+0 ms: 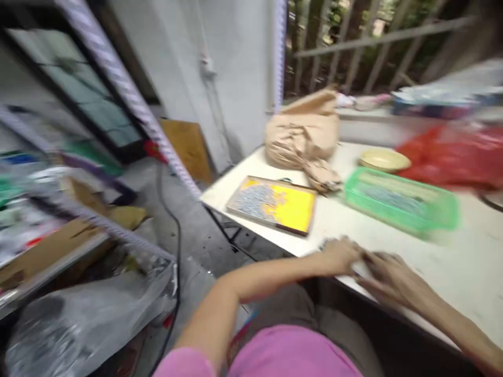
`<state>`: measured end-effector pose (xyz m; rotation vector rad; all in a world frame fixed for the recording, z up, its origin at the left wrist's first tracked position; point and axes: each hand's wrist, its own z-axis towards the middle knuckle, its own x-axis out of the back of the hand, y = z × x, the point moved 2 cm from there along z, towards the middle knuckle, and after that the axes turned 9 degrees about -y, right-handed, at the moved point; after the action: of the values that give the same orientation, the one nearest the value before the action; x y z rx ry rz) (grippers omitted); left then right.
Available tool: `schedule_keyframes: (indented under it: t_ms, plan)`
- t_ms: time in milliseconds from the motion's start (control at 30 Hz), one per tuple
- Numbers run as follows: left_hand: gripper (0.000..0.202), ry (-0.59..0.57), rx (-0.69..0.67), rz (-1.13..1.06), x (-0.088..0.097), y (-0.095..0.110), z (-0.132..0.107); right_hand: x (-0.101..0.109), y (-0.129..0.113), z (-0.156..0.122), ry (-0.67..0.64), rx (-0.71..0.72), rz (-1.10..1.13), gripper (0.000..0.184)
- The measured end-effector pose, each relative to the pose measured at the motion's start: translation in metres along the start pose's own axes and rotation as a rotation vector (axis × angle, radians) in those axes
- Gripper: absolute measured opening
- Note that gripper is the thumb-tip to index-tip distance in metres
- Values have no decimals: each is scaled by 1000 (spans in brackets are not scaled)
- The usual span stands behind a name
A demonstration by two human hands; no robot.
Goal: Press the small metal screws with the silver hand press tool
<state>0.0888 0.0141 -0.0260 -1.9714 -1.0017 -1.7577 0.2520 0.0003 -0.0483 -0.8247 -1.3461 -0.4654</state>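
Observation:
My left hand (341, 255) and my right hand (387, 275) are close together at the near edge of the white table (444, 267). Motion smears the fingers of both, so what they hold, if anything, is unclear. A small greyish thing (325, 244) shows beside the left hand's fingers; I cannot tell whether it is held. Beyond the left hand is a shallow tray (293, 209) with a yellow bottom, its left part covered with many small grey metal pieces. A green plastic basket (426, 225) with more grey pieces in it stands beyond the right hand.
A crumpled brown paper bag (302, 131) sits at the back of the table. Behind the basket are a yellowish bowl (384, 159) and a red plastic bag (459, 157). Down on the left, clear plastic sheeting (90, 319) and cardboard (47, 251) lie near a perforated metal frame (129, 97). A cable (177, 262) crosses the floor.

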Motion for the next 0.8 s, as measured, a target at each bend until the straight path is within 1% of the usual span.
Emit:
schedule_keyframes:
  t_ms: [67,100,167,267,333,467,533,633,800]
  plan:
    - [52,3,-11,1,8,-8,3,5,3,0,-81,-44,37,51]
    - [55,-3,-16,0,11,-14,7,9,7,4,-109,-48,48,55]
    - [55,-17,-4,6,14,-23,15,18,14,13,-146,-61,56,61]
    - [49,-8,19,13,17,-29,22,29,20,23,-168,-107,10,65]
    - [46,5,46,9,18,-28,24,33,20,27,-197,-138,-38,57]
    - [33,27,101,4,15,-24,26,34,18,34,-275,-169,-100,28]
    - [25,20,112,5,13,-22,27,32,17,36,-289,-189,-114,20]
    - [21,-6,110,5,14,-21,29,29,17,36,-279,-183,-124,20]
    - [26,-44,110,1,19,-15,27,26,16,31,-211,-108,-128,27]
